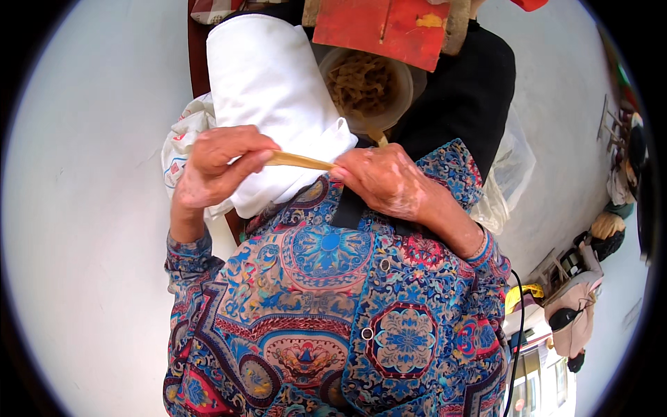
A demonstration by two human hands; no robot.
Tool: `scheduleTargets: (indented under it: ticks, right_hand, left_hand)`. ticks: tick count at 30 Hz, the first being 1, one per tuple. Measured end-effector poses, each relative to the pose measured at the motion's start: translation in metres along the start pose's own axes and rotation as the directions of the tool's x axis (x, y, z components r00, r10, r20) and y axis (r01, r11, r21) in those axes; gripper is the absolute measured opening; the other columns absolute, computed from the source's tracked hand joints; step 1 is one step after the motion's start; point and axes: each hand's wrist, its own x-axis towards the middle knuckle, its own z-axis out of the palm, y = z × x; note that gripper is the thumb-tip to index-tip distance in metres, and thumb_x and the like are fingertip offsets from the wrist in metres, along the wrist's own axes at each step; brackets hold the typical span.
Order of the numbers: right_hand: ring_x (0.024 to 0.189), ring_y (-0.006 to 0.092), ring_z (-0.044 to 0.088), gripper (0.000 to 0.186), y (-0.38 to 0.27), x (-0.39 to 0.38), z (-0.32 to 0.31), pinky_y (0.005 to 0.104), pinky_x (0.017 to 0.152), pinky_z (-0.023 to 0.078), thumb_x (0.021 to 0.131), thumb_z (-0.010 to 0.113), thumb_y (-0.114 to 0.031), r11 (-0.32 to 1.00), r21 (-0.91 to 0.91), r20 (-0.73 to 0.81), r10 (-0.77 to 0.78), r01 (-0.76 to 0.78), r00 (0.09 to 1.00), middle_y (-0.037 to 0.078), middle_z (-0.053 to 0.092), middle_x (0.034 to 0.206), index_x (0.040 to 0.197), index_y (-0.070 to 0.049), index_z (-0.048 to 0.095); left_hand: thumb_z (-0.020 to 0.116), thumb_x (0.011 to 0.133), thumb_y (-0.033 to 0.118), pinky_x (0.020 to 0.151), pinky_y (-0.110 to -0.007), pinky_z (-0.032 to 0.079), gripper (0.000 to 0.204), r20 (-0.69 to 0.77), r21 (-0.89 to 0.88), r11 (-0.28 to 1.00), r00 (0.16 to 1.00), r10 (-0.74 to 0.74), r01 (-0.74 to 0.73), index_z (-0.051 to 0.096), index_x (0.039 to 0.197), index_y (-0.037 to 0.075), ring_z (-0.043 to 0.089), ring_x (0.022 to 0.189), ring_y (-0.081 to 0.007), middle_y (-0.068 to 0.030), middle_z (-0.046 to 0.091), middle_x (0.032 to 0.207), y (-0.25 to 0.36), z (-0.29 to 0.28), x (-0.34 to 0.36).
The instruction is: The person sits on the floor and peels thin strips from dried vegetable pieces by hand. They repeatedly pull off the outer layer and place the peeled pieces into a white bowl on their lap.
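A flat, yellowish-tan strip [299, 160] is stretched between my two hands above my lap; I cannot tell what it is made of. My left hand [224, 165] pinches one end between thumb and fingers. At the other end, my right hand [388, 179] is closed on the strip, and a short piece of it shows past the knuckles. Just beyond my hands, a white round tub [406, 87] holds a heap of similar tan curled strips [361, 80]. White cloth [271, 76] covers my left thigh, under the strip.
A red board [379, 28] on a wooden support overhangs the tub's far side. Plastic bags lie beside my left thigh [184, 139] and beyond my right thigh [511, 163]. Bags and furniture line the far right. A black cable [519, 333] runs down by my right sleeve.
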Motion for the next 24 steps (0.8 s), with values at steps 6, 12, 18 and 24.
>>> scheduleTargets:
  ticks: [6, 12, 18, 24]
  right_hand:
    - [0.047, 0.0361, 0.051, 0.027, 0.003, 0.026, 0.014, 0.0444, 0.045, 0.040, 0.091, 0.054, -0.016, 0.996, -0.068, -0.012, -0.049, 0.048, 0.999, 0.016, 0.050, 0.053, 0.069, -0.002, 0.044]
    - [0.057, 0.0404, 0.055, 0.029, 0.010, 0.013, 0.007, 0.0492, 0.053, 0.042, 0.093, 0.050, -0.021, 0.999, 0.053, 0.048, -0.007, 0.004, 0.999, 0.019, 0.052, 0.057, 0.072, -0.001, 0.048]
    - [0.060, 0.0397, 0.056, 0.029, 0.004, -0.002, -0.003, 0.0476, 0.054, 0.043, 0.093, 0.052, -0.022, 0.997, 0.059, 0.106, -0.056, 0.050, 0.993, 0.019, 0.053, 0.061, 0.074, -0.001, 0.049]
    - [0.062, 0.0386, 0.055, 0.023, -0.012, 0.020, 0.001, 0.0464, 0.056, 0.043, 0.093, 0.051, -0.019, 0.979, 0.150, -0.052, -0.132, 0.138, 0.990, 0.019, 0.053, 0.064, 0.080, 0.000, 0.050]
  left_hand:
    - [0.062, 0.078, -0.006, 0.067, -0.034, 0.049, 0.028, -0.082, 0.511, 0.857, 0.989, 0.125, -0.066, 0.060, 0.105, 0.000, 0.060, 0.079, -0.0287, -0.0135, 0.062, 0.091, 0.011, -0.003, -0.001]
    - [0.065, 0.081, 0.005, 0.056, -0.040, 0.046, 0.018, 0.123, 0.527, 0.836, 0.987, 0.102, -0.152, 0.057, 0.097, 0.004, 0.058, 0.067, -0.0289, -0.0104, 0.056, 0.076, 0.024, 0.046, 0.012]
    - [0.062, 0.083, 0.011, 0.053, -0.044, 0.042, 0.014, 0.271, 0.413, 0.901, 0.963, 0.014, -0.130, 0.053, 0.078, 0.003, 0.055, 0.061, -0.0322, -0.0126, 0.052, 0.065, 0.033, 0.019, 0.003]
    - [0.062, 0.086, 0.013, 0.043, -0.035, 0.032, 0.022, 0.085, -0.012, 1.000, 0.996, -0.004, 0.005, 0.055, 0.071, -0.001, 0.045, 0.042, -0.0199, -0.0068, 0.046, 0.054, 0.026, -0.025, -0.014]
